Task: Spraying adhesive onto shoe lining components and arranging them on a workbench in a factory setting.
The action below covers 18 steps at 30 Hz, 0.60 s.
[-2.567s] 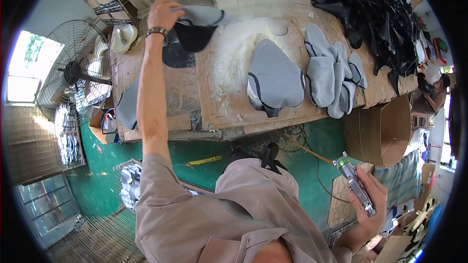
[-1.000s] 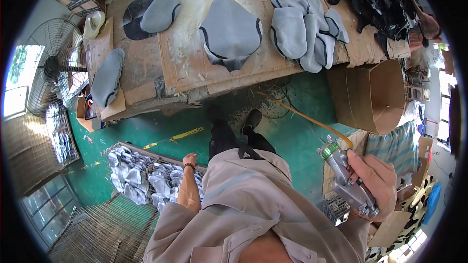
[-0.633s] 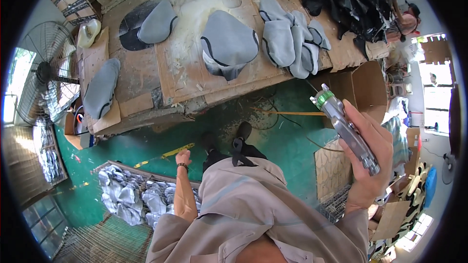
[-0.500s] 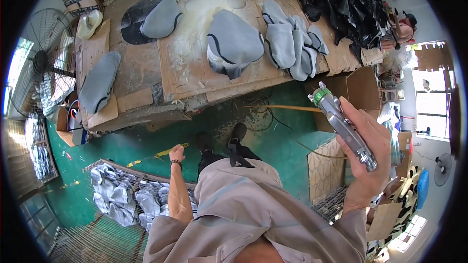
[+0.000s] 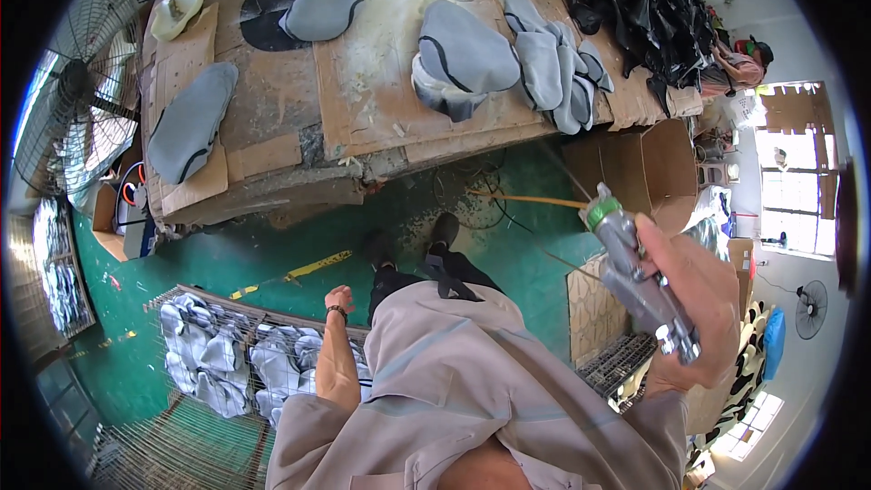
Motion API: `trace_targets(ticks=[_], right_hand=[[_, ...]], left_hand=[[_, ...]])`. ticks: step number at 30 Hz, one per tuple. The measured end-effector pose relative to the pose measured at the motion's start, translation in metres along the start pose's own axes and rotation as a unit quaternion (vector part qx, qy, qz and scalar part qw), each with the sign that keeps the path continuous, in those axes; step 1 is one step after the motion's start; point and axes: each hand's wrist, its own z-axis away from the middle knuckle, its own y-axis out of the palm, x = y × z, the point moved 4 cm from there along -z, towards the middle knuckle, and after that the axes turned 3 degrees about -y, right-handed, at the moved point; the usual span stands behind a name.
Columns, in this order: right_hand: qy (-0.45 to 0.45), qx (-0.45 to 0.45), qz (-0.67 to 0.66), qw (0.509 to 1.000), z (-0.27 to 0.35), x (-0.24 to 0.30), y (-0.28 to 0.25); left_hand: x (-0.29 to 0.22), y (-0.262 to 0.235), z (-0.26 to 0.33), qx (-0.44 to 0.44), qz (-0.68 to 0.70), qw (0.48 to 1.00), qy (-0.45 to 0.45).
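Workshop interior, green-painted floor, with a cardboard-covered workbench as the reference point. Far left of the bench: a standing wire-guard fan. On the bench's left end: one grey padded piece lying flat; farther back, another grey piece on a black disc. Below the bench's left half, on the floor side: a wire rack filled with grey pieces. Left hand, wristband visible, hangs loosely curled just above that rack, holding nothing that can be seen. Bench centre: a white glue-stained patch with a larger grey moulded piece on it; to its right, a fanned stack of grey pieces; at the far right end, a heap of black pieces. Below the bench's right end: an open cardboard box. Right hand is wrapped tightly round a metal spray gun, well clear of the bench, green-capped nozzle pointing up toward it. Risks, as judgement: with a finger near the trigger, a stray squeeze could spray the floor or clothing; the trailing hose near the feet might snag; reaching down one-handed while gripping the gun could upset balance.
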Motion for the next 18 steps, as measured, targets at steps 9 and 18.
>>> trace_targets(ticks=[9, 18], right_hand=[[-0.072, 0.085, 0.007, 0.994, 0.034, -0.002, -0.003], [-0.040, 0.079, -0.025, 0.996, 0.079, -0.062, -0.011]], left_hand=[[-0.052, 0.019, 0.002, 0.011, -0.025, 0.997, 0.077], [-0.272, 0.117, 0.135, 0.071, 0.089, 0.891, 0.440]])
